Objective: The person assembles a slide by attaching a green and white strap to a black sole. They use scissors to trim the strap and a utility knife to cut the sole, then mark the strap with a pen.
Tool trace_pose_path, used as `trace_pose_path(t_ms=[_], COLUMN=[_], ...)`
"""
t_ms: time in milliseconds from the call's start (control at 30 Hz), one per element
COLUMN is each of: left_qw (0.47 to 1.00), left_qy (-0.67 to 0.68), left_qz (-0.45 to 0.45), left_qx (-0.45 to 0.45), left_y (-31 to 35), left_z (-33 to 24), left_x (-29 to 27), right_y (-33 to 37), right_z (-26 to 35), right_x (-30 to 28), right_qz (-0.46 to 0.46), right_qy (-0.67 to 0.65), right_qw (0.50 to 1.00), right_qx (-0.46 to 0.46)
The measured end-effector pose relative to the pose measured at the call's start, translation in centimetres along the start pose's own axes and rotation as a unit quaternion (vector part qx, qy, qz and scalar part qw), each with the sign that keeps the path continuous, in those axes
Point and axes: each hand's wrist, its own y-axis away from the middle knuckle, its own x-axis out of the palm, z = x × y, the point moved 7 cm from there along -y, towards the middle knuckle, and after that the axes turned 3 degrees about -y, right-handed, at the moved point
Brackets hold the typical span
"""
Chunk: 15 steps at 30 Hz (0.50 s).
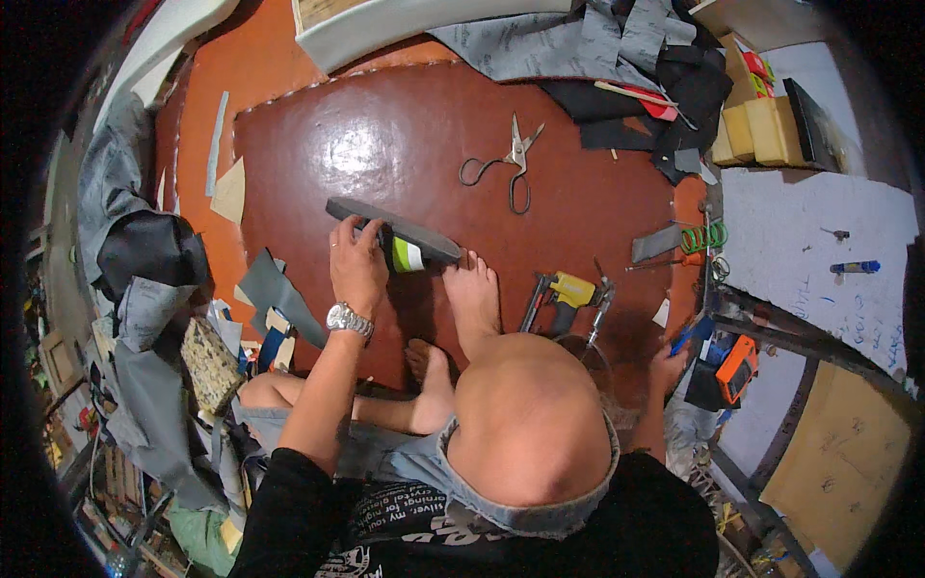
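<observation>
Grip of left hand [358, 258] closed on long dark-grey block with green-and-white side [393, 227]; forearm reaching from lower left, silver metal watch [349, 321] on wrist. Block slants over glossy reddish-brown surface [385, 144], one end beside bare toes [472, 265]. Right hand [667, 368] at slim blue object [684, 338]; cannot tell whether gripping. Around: dark-handled steel scissors [517, 160], yellow-and-black air tool [570, 291], grey fabric scraps [540, 48].

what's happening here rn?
A person's left hand holds a long dark block, a green-and-white piece against it, near their bare foot. The right hand is off to the right, at something blue I can't identify. Scissors lie open ahead; a yellow staple or nail gun lies right of the foot.
</observation>
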Motion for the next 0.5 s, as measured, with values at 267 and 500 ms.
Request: trace_pose_path(t_ms=[267, 500], left_qw=[0.996, 0.998], left_qy=[0.068, -0.012], left_qz=[0.037, 0.05], left_qx=[-0.052, -0.047], left_y=[1.1, -0.1], left_z=[-3.4, -5.0], left_x=[2.3, 3.1], right_y=[1.2, 3.7], right_z=[21.4, 35.7], right_x=[2.1, 2.3], right_qz=[0.231, 0.05], right_qy=[-0.535, -0.175], right_qw=[0.81, 0.955], right_qx=[-0.06, -0.234])
